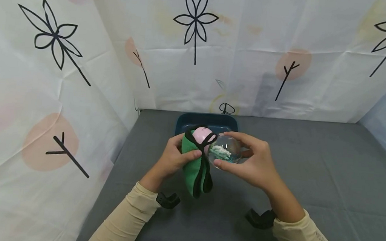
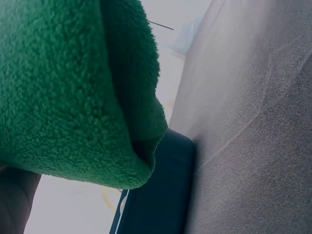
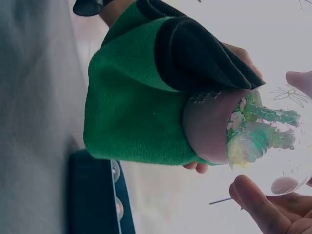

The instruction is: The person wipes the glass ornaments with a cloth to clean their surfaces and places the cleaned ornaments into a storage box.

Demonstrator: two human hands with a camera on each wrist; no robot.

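A snow globe [image 1: 226, 149] with a pink base [image 3: 207, 129] is held sideways in the air above the table, its clear dome to the right and white and green figures inside. My left hand [image 1: 174, 158] grips a green cloth [image 1: 188, 177] with black edging, thumb on top, and the folded cloth wraps around the pink base. My right hand [image 1: 256, 159] holds the dome between thumb and fingers. Cloth [image 2: 73, 92] fills much of the left wrist view and hides most of that hand. Part of the base lies under the fabric.
Behind the hands, a dark blue basin [image 1: 208, 118] stands at the back of the grey-covered table [image 1: 311, 175]. Printed white curtains [image 1: 240, 33] hang along the back and sides. Black wrist devices [image 1: 167, 200] sit at both cuffs.
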